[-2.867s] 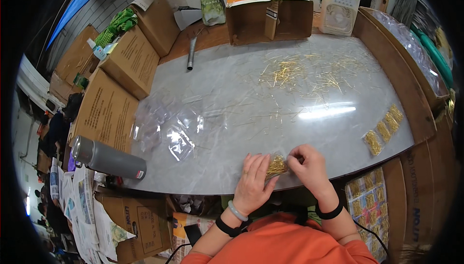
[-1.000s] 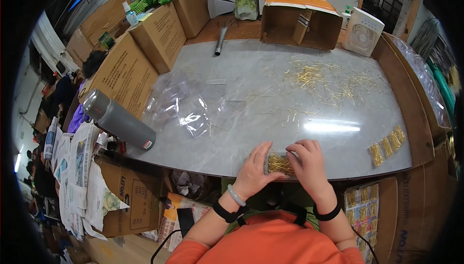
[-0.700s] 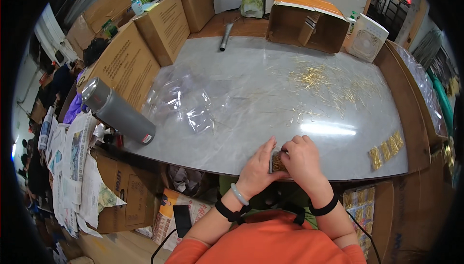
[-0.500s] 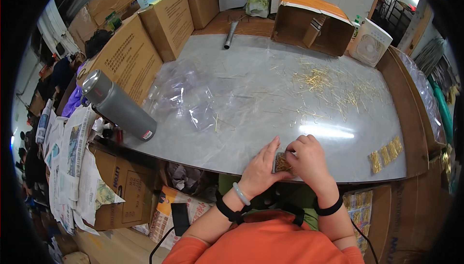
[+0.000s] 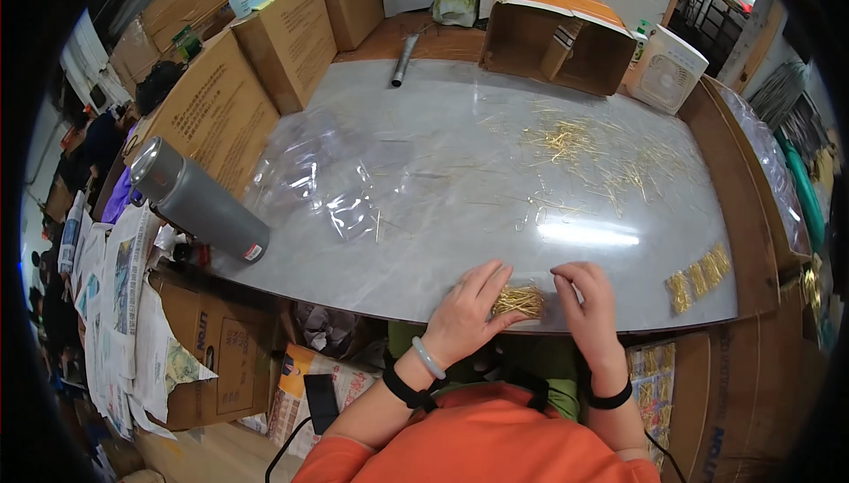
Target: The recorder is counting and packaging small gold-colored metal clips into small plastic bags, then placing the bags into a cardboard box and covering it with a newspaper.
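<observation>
At the table's near edge my left hand [image 5: 466, 310] is closed round a bundle of gold wire hooks [image 5: 518, 302], thumb in front and fingers behind. Clear plastic shows around the bundle, its edges hard to make out. Just to the right, apart from the bundle, my right hand [image 5: 588, 306] is held with fingers curved and the thumb slightly away from the forefinger. Nothing can be seen in it. Loose gold hooks [image 5: 566, 140] lie heaped and scattered farther back. Several filled clear packets of hooks [image 5: 699, 279] lie in a row at the right edge.
Clear plastic bags [image 5: 340, 191] lie on the grey table [image 5: 460, 235], left of the middle. A grey flask [image 5: 208, 209] stands at the left edge. Behind are a metal tube [image 5: 404, 60], an open carton [image 5: 548, 41] and a white fan [image 5: 668, 67]. Cardboard [image 5: 747, 209] walls the right side.
My right hand has drawn back to the right, off the bundle. The bundle now lies sideways in my left hand, its gold wires plainly visible. The whole view has shifted slightly.
</observation>
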A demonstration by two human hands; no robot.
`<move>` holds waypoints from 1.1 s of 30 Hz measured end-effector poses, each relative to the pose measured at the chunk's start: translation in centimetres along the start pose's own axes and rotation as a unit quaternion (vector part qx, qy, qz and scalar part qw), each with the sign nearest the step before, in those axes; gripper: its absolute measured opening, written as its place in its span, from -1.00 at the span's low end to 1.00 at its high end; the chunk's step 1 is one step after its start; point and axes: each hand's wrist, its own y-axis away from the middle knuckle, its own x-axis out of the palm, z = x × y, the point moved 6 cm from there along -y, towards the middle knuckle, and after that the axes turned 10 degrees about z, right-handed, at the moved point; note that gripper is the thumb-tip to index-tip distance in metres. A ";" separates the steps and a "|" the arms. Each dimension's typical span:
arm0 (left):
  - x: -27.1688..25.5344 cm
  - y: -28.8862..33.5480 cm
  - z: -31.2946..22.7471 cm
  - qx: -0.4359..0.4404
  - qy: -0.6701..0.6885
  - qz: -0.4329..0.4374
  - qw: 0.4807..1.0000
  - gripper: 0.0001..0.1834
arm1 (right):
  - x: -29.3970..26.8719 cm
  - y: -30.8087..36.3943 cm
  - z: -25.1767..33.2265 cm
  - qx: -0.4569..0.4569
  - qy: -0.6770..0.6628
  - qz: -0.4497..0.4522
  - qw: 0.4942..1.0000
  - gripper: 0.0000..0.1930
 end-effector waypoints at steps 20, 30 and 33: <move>0.3 -0.2 -1.2 0.071 -0.022 0.027 0.997 -0.29 | 3.4 3.4 0.9 -0.035 -0.005 -0.073 0.997 -0.48; -0.3 1.0 -0.8 0.035 -0.039 0.090 0.995 -0.01 | 5.3 4.4 2.6 -0.063 0.215 0.069 0.972 -0.35; 0.3 1.3 -0.9 0.034 -0.087 0.112 0.989 0.03 | 5.9 4.4 2.2 -0.070 0.227 0.059 0.970 -0.31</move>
